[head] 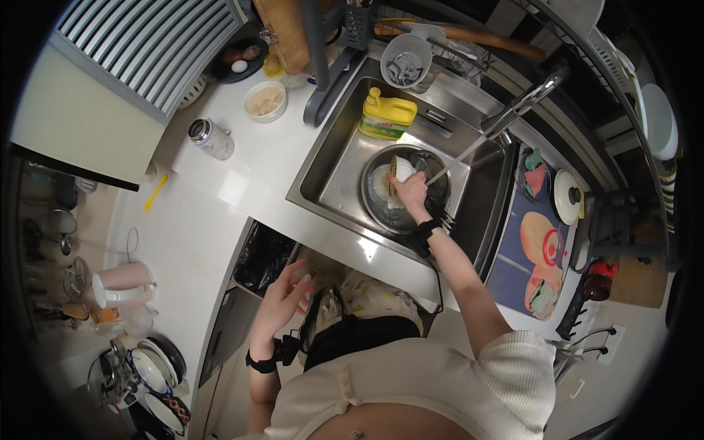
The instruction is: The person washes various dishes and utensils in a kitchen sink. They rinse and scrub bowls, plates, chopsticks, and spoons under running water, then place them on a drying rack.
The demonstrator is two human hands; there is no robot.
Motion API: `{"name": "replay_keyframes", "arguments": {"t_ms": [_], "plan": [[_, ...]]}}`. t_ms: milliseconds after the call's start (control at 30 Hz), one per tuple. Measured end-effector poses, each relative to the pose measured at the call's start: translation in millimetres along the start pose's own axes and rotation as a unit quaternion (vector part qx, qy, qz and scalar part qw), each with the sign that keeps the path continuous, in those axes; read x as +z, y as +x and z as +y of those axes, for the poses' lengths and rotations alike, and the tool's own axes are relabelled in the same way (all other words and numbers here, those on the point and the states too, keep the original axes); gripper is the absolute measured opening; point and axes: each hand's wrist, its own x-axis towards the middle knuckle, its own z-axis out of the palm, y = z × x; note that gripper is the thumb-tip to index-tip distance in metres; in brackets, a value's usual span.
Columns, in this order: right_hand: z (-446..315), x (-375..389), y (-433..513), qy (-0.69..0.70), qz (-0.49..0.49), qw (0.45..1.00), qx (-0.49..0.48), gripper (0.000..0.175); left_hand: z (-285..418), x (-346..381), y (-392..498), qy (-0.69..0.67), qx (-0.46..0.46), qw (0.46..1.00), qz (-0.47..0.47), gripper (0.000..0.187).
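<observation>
My right hand (410,190) grips a white bowl (404,168) with a patterned rim, tilted on its side above a round metal basin (371,212). The basin stands in the stainless steel sink (335,181) and holds soapy water and other dishes, partly hidden by my hand and the bowl. Water runs from the chrome faucet (514,113) in a stream that comes down just right of my right hand. My left hand (287,294) is raised in front of my body, below the counter's edge, fingers apart and holding nothing.
A yellow detergent jug (388,115) stands at the sink's back left. On the left counter (264,165) are a thermos flask (212,138), a white bowl of food (265,102) and a pink kettle (124,285). An open drawer-like bin (264,258) lies below. A dark mat (509,264) holds a pot lid (566,197).
</observation>
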Motion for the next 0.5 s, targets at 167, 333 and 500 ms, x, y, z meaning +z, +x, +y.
{"name": "replay_keyframes", "arguments": {"t_ms": [167, 333, 500], "plan": [[1, 17, 4, 0.007, 0.011, 1.000, 0.025, 0.082, -12, -11, -4, -0.020, -0.017, 1.000, -0.004, 0.040], [11, 31, 13, 0.004, -0.019, 0.998, 0.055, 0.086, -14, -19, -5, -0.012, 0.000, 1.000, -0.001, 0.039], [23, 28, 22, 0.029, -0.135, 0.989, 0.053, 0.075, -11, -23, -4, -0.007, 0.015, 1.000, -0.010, 0.039]]}}
